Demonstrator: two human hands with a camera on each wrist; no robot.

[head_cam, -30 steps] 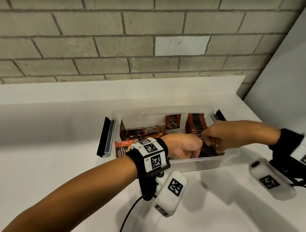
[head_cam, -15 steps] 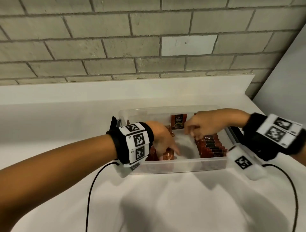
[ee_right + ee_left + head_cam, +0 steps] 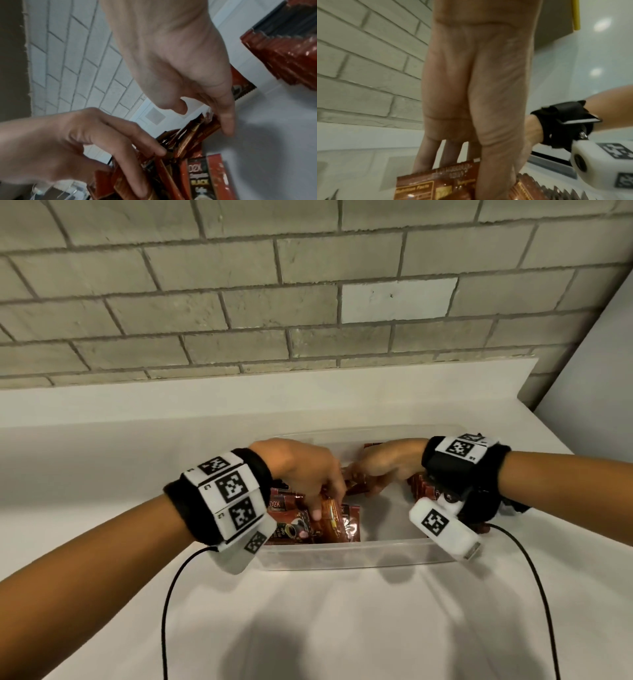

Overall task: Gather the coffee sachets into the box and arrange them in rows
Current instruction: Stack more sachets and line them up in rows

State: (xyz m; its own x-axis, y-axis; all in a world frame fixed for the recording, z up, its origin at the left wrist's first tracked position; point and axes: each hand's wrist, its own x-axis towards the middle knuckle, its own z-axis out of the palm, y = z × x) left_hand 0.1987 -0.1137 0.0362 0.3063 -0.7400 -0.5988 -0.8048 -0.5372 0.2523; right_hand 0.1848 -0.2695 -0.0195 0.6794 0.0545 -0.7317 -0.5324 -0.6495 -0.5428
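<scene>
box (image 3: 346,554): clear plastic, on a white counter (image 3: 342,628) near a grey brick wall (image 3: 239,302); both hands reach into it from above.
loose sachets (image 3: 337,523): red-brown packets heaped without order in the left part of the box, some flat, some on edge; one reads "d2x" and "black" in the right wrist view (image 3: 199,180).
row (image 3: 419,489): sachets on edge, packed face to face along the right side of the box, partly hidden by the right wrist; in the right wrist view (image 3: 281,56) it stands apart from the heap, with bare box floor between.
left hand (image 3: 305,470): palm down over the loose heap; fingers curl down into the packets, slightly spread, thumb tip on a sachet near the front wall; in the left wrist view (image 3: 476,94) a sachet (image 3: 443,180) stands between the thumb and the fingers.
right hand (image 3: 387,465): at mid box, just beside the left hand; in the right wrist view (image 3: 173,56) thumb and forefinger pinch the top edges of a few upright sachets (image 3: 193,136); the other fingers cannot be told.
wrist units (image 3: 226,498): black bands with white marker tiles on both wrists, each with a black cable (image 3: 168,611) trailing over the counter.
</scene>
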